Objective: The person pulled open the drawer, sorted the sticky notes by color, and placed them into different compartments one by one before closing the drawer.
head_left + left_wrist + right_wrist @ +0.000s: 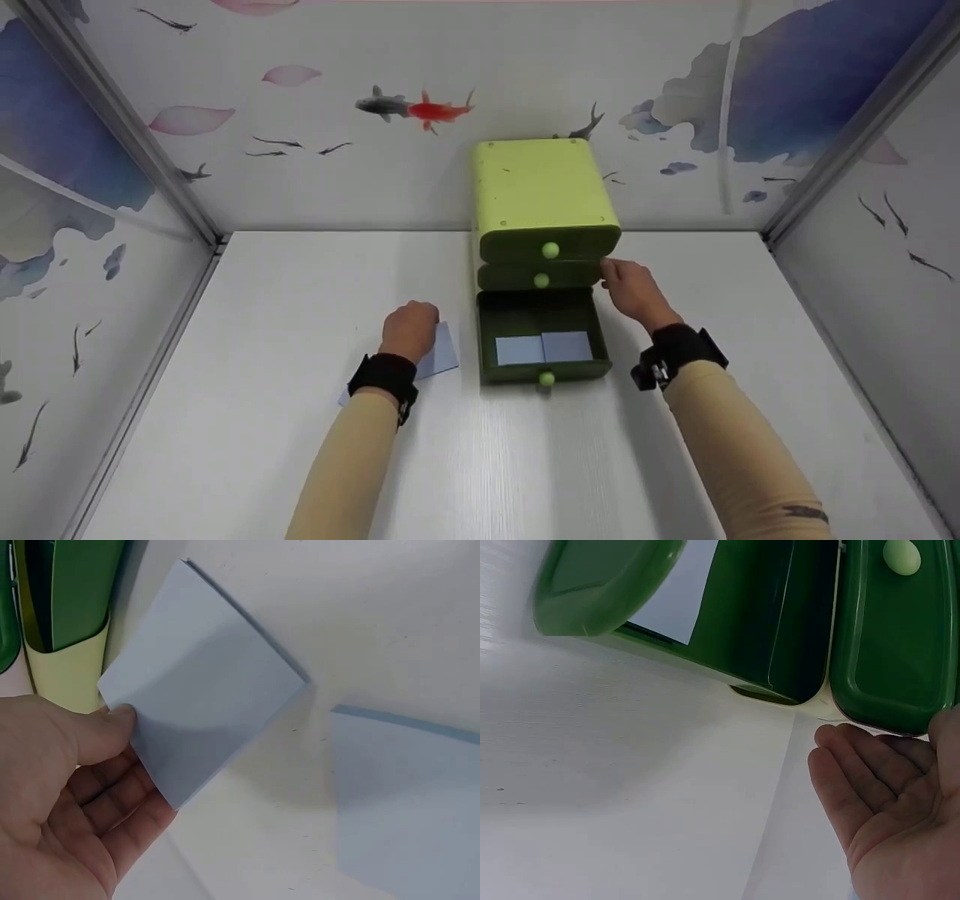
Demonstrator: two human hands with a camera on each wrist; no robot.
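Note:
My left hand (409, 331) pinches a pale blue square note pad (202, 682) by one edge, thumb on top and fingers beneath. Another pale blue note pad (412, 802) lies on the table beside it, mostly hidden by the left wrist in the head view. A green drawer cabinet (547, 184) has its bottom drawer (536, 311) pulled out, with two pale blue pads (519, 350) side by side toward its front. My right hand (637, 291) rests at the cabinet's right side by the middle drawer (506, 277), fingers extended and holding nothing.
The cabinet stands on a white table (247, 337), close to the back wall (337, 187) painted with fish and petals. Side panels border the table left and right. The top drawer (510, 245) and middle drawer are closed, each with a round green knob.

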